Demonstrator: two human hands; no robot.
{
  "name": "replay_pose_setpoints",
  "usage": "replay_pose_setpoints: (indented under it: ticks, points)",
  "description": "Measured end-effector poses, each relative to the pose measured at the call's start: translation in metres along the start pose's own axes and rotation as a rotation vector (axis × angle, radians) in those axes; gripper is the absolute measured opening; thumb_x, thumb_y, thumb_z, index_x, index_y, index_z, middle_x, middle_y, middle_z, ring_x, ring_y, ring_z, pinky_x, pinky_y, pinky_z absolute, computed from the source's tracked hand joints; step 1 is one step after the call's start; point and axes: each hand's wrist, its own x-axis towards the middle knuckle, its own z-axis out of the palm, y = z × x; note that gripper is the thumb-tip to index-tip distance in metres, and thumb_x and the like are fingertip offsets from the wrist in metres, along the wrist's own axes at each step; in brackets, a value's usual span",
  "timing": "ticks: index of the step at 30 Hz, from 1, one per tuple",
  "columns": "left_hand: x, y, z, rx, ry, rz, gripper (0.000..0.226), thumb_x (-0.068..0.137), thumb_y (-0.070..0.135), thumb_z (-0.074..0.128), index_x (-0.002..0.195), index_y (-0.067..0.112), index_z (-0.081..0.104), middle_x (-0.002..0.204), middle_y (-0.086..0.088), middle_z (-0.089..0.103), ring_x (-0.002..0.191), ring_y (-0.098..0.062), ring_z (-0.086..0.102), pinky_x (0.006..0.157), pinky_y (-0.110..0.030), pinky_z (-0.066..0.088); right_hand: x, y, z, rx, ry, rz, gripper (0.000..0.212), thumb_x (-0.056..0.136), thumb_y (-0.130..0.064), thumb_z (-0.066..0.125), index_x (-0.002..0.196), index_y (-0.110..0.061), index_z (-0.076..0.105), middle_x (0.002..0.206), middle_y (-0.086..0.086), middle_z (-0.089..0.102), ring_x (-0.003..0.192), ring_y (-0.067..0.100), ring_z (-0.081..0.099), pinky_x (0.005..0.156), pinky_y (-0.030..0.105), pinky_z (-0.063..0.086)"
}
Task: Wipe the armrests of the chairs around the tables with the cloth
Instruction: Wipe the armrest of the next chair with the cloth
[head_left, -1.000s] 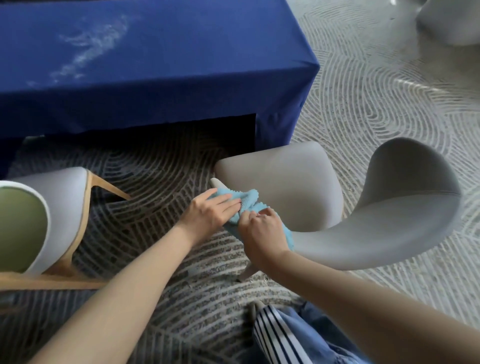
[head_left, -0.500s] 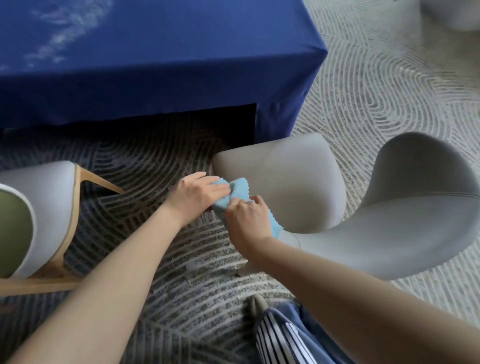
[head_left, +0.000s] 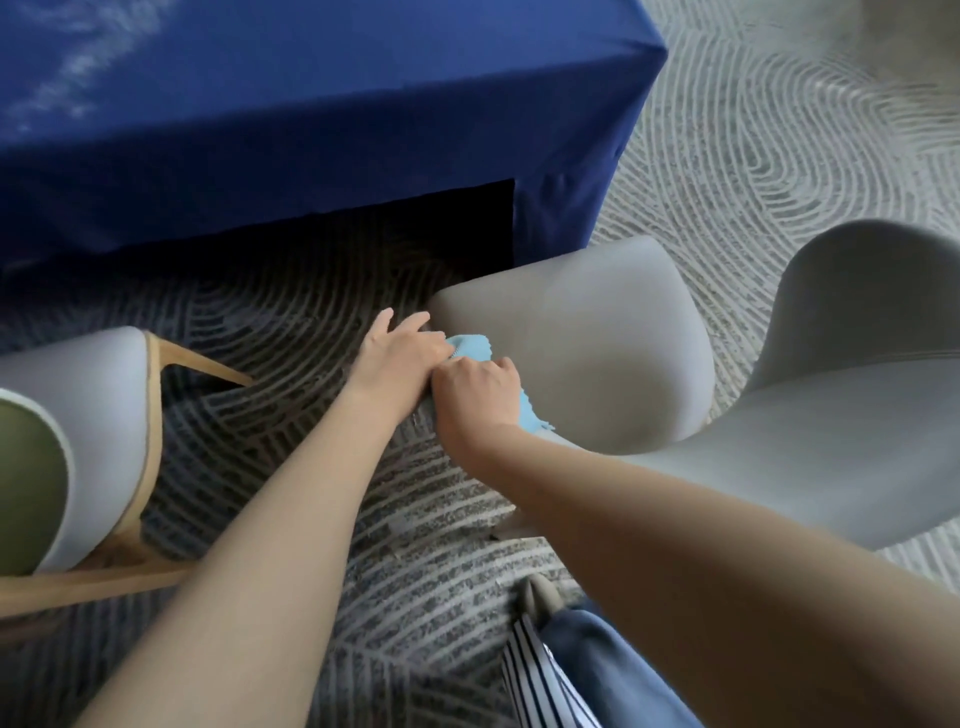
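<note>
Our right hand (head_left: 478, 395) grips the light blue cloth (head_left: 470, 349) against the edge of the grey chair (head_left: 597, 338); our left hand (head_left: 400, 353) rests beside it, touching the cloth, near the blue-draped table (head_left: 311, 130).

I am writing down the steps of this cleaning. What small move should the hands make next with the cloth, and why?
Probably draw the blue cloth back along the edge of the grey chair, toward the person. The right hand grips it, the left hand presses its front end, and both sit at the chair's front corner, so little edge seems left ahead.
</note>
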Motion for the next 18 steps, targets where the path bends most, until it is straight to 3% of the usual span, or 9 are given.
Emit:
replay_pose_setpoints:
  ticks: [3,6,9,11,15,18]
  points:
    - [-0.002,0.005,0.005,-0.109,-0.078,-0.096,0.043,0.102,0.024,0.036,0.144,0.031,0.032,0.153,0.011,0.028,0.144,-0.016,0.012,0.116,-0.046,0.01,0.001,0.003,0.001,-0.024,-0.026,-0.003,0.023,0.088,-0.012,0.053,0.11,-0.013,0.055,0.1,0.0,0.062,0.089,0.021,0.057,0.095,0.035,0.033]
    - [-0.007,0.013,0.013,-0.16,-0.101,-0.19,0.049,0.102,0.03,0.035,0.149,0.032,0.019,0.156,0.012,0.019,0.144,-0.016,0.012,0.115,-0.047,0.015,0.001,0.004,0.01,-0.121,-0.053,0.029,0.052,0.09,-0.016,0.05,0.137,0.0,0.033,0.117,0.008,0.058,0.1,0.024,0.059,0.105,0.045,0.028]
    - [-0.012,0.021,0.018,-0.28,-0.055,-0.284,0.049,0.102,0.029,0.037,0.148,0.03,0.021,0.156,0.012,0.017,0.144,-0.014,0.01,0.114,-0.045,0.016,-0.002,0.003,0.012,-0.199,-0.165,0.084,0.072,0.093,-0.024,0.048,0.147,0.0,0.007,0.144,0.026,0.036,0.123,0.039,0.048,0.113,0.054,0.014]
    - [-0.015,0.024,0.018,-0.342,-0.02,-0.304,0.048,0.102,0.025,0.038,0.148,0.026,0.024,0.157,0.01,0.016,0.145,-0.015,0.009,0.114,-0.044,0.018,-0.006,0.004,0.011,-0.214,-0.179,0.081,0.084,0.091,-0.028,0.052,0.148,-0.002,-0.004,0.149,0.03,0.024,0.127,0.04,0.045,0.113,0.056,0.009]
    - [-0.02,0.03,0.008,-0.526,-0.028,-0.284,0.042,0.102,0.025,0.032,0.143,0.023,0.039,0.155,0.004,0.025,0.143,-0.017,0.018,0.114,-0.044,0.019,-0.019,0.007,0.013,-0.18,-0.12,0.037,0.08,0.09,-0.022,0.054,0.148,0.002,0.003,0.14,0.018,0.042,0.114,0.031,0.056,0.113,0.057,0.007]
    - [-0.024,0.04,-0.002,-0.495,0.034,-0.293,0.035,0.099,0.032,0.044,0.131,0.025,0.053,0.15,0.006,0.034,0.139,-0.017,0.024,0.109,-0.034,0.024,-0.03,0.013,0.014,-0.182,-0.087,0.015,0.077,0.091,-0.021,0.054,0.147,0.004,0.007,0.135,0.014,0.046,0.111,0.03,0.057,0.113,0.057,0.008]
